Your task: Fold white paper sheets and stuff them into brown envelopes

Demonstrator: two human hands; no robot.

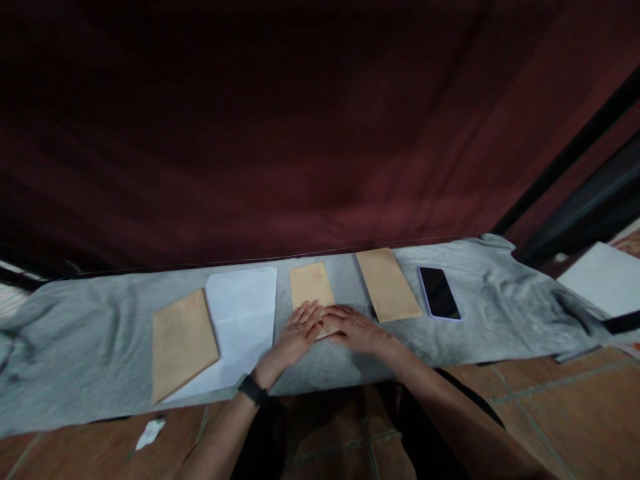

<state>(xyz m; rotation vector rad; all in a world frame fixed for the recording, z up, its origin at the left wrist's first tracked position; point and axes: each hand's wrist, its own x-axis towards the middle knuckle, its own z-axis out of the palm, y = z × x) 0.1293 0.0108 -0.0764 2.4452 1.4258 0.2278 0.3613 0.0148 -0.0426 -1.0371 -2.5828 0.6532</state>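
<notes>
A brown paper envelope (313, 283) lies flat on the grey cloth in front of me. My left hand (301, 325) rests on its lower part, palm down with the fingers stretched out. From the other side my right hand (354, 328) presses on the same envelope, its fingers also flat and reaching towards the left hand. The envelope's near end is partly hidden under both hands. To the left, a stack of brown envelopes (183, 343) overlaps some white paper (245, 320). Another stack of brown envelopes (390, 287) lies to the right of my right hand.
A phone with a purple edge (440, 293) lies right of the envelopes. Grey cloth (110, 333) covers the narrow table. A dark red curtain (320, 167) hangs behind it. Crumpled white paper (150, 433) is on the tiled floor, and a white sheet (605, 277) is at far right.
</notes>
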